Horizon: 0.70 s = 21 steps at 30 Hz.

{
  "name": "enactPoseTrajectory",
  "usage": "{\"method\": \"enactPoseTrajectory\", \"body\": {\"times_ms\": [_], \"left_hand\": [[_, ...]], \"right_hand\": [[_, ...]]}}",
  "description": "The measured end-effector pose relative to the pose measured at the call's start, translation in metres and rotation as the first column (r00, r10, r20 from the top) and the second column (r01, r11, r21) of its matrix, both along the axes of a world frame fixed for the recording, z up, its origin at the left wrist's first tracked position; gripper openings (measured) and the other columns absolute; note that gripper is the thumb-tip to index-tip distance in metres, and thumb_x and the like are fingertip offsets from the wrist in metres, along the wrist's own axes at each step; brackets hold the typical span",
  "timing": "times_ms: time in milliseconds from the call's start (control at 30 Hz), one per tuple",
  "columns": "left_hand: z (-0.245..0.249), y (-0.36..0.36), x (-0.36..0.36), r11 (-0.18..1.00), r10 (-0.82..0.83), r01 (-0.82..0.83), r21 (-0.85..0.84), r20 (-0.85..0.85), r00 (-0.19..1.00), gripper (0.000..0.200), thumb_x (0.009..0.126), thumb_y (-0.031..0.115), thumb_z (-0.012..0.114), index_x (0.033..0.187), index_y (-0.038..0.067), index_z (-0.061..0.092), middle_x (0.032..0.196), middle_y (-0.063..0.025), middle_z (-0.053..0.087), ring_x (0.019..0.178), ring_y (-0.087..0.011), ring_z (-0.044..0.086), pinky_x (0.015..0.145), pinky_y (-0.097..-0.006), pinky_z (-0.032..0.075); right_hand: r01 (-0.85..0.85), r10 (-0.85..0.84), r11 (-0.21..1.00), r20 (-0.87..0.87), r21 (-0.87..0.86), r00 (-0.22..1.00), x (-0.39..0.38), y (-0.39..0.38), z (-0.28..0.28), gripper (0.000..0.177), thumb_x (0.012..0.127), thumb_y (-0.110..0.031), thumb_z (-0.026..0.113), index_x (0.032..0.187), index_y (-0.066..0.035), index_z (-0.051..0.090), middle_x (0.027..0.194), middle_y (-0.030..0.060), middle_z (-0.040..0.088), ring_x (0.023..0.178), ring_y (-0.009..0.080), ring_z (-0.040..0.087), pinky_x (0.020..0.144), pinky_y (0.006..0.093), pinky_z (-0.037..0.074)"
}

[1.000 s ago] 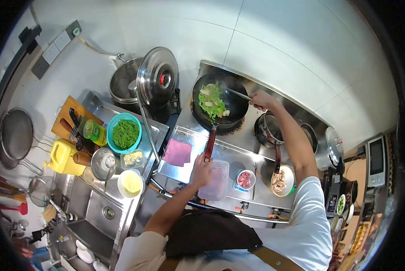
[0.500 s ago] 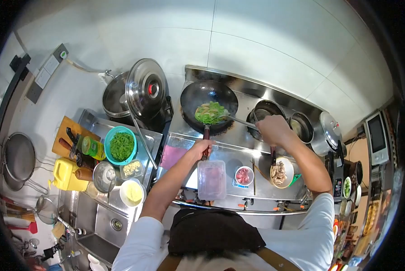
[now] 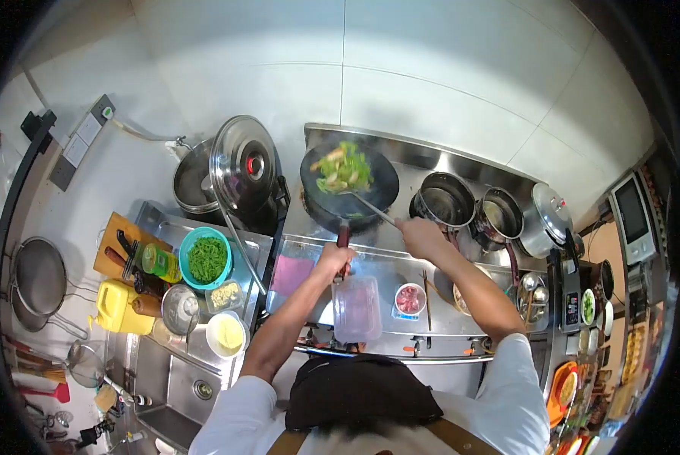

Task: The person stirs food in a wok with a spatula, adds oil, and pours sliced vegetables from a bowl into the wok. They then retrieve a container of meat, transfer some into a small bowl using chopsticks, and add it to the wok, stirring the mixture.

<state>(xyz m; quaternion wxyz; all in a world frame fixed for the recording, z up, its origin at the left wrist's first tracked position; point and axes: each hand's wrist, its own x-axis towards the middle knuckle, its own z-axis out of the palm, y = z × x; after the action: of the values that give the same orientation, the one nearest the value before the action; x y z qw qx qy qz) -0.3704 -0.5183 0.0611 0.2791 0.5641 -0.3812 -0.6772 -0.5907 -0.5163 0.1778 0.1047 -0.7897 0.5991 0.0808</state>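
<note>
My left hand [image 3: 335,260] is wrapped around the wooden handle of a dark wok [image 3: 385,182] on the stove. My right hand [image 3: 422,233] grips a long-handled metal spatula [image 3: 373,207], whose head reaches into the wok. Green vegetables with pale brown slices [image 3: 345,168] are tossed up in a loose, blurred clump over the wok. Just below my left hand stands a clear plastic container [image 3: 357,307] with its lid on. A small bowl of raw red meat [image 3: 410,299] is beside it, and my right forearm partly covers another bowl [image 3: 460,299].
Two dark saucepans [image 3: 446,201] and a lidded steel pot [image 3: 546,218] stand to the right. On the left are a turquoise bowl of greens [image 3: 206,258], a yellow jug [image 3: 115,305], a large pot with its lid propped up [image 3: 238,167], and a sink [image 3: 175,387].
The vegetables have risen from the wok's bottom toward its far side. My right hand and the spatula have moved left and nearer to me. My left hand keeps the handle.
</note>
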Motion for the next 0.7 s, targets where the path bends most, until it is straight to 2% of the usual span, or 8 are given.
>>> {"method": "enactPoseTrajectory", "body": {"times_ms": [167,300,333,367,400,500,533,700], "left_hand": [[0.037,0.001,0.025,0.993,-0.090,0.095,0.066,-0.078,0.993,0.024,0.078,0.014,0.060,0.057,0.009,0.050,0.050,-0.0026,0.049,0.039,-0.0121,0.047,0.037,-0.0266,0.039],[0.007,-0.022,0.014,0.995,-0.079,0.084,0.061,-0.082,0.994,0.024,0.076,0.015,0.061,0.056,0.006,0.052,0.048,-0.0060,0.050,0.037,-0.0154,0.047,0.036,-0.0303,0.036],[-0.006,-0.011,0.015,0.994,-0.105,0.105,0.017,-0.042,0.994,0.023,0.076,0.014,0.060,0.056,0.005,0.052,0.047,-0.0064,0.050,0.037,-0.0156,0.048,0.036,-0.0306,0.036],[-0.004,0.015,0.016,1.000,0.004,-0.003,0.013,-0.074,0.997,0.022,0.076,0.014,0.059,0.057,0.004,0.052,0.047,-0.0064,0.050,0.038,-0.0157,0.049,0.038,-0.0305,0.037],[-0.014,0.036,0.023,0.999,-0.034,0.034,-0.007,0.021,0.999,0.019,0.079,0.016,0.059,0.062,0.008,0.055,0.053,-0.0028,0.052,0.043,-0.0136,0.050,0.040,-0.0286,0.038],[-0.020,0.055,0.024,0.989,-0.001,-0.003,-0.147,-0.024,1.000,0.017,0.075,0.011,0.060,0.061,0.005,0.053,0.052,-0.0045,0.053,0.041,-0.0155,0.052,0.040,-0.0307,0.040],[-0.021,0.037,0.022,1.000,-0.013,0.010,-0.024,-0.101,0.995,0.018,0.074,0.013,0.061,0.061,0.006,0.052,0.052,-0.0036,0.052,0.042,-0.0145,0.051,0.038,-0.0305,0.040],[-0.022,-0.015,0.013,0.997,0.010,-0.003,0.077,-0.095,0.995,0.017,0.071,0.010,0.061,0.059,0.007,0.048,0.052,-0.0026,0.048,0.040,-0.0139,0.049,0.036,-0.0294,0.038]], "right_hand": [[-0.060,0.062,0.998,-0.061,0.029,0.996,-0.014,0.030,0.078,0.021,0.075,-0.010,0.057,0.095,-0.007,0.062,0.081,0.0178,0.065,0.076,0.0359,0.064,0.066,0.0463,0.051],[-0.042,0.041,0.999,-0.034,-0.032,0.999,-0.002,-0.015,0.013,0.023,0.078,-0.014,0.055,0.099,-0.008,0.061,0.082,0.0185,0.065,0.079,0.0367,0.063,0.067,0.0468,0.051],[-0.033,0.028,0.997,-0.060,-0.076,0.998,-0.002,-0.007,0.011,0.028,0.078,-0.013,0.054,0.105,-0.008,0.061,0.081,0.0190,0.064,0.079,0.0369,0.063,0.067,0.0468,0.050],[-0.026,0.023,0.997,-0.032,-0.075,0.999,-0.010,0.005,0.017,0.032,0.078,-0.012,0.053,0.109,-0.008,0.060,0.081,0.0193,0.064,0.078,0.0371,0.063,0.067,0.0471,0.050],[-0.015,0.015,0.998,0.001,-0.057,1.000,-0.017,0.022,0.025,0.035,0.078,-0.011,0.053,0.113,-0.009,0.059,0.081,0.0197,0.064,0.077,0.0372,0.063,0.067,0.0474,0.050],[-0.068,0.068,0.998,-0.040,0.000,0.997,-0.017,0.041,0.044,0.038,0.076,-0.006,0.054,0.113,-0.009,0.058,0.079,0.0177,0.065,0.075,0.0351,0.064,0.067,0.0454,0.051],[-0.077,0.077,0.997,-0.043,0.012,0.996,-0.013,0.043,0.039,0.038,0.076,-0.006,0.054,0.113,-0.009,0.058,0.079,0.0177,0.065,0.075,0.0351,0.064,0.067,0.0454,0.051],[-0.051,0.051,0.999,-0.071,-0.005,0.996,0.003,0.030,0.052,0.036,0.077,-0.006,0.053,0.112,-0.009,0.060,0.081,0.0186,0.065,0.077,0.0357,0.064,0.068,0.0453,0.051]]}}
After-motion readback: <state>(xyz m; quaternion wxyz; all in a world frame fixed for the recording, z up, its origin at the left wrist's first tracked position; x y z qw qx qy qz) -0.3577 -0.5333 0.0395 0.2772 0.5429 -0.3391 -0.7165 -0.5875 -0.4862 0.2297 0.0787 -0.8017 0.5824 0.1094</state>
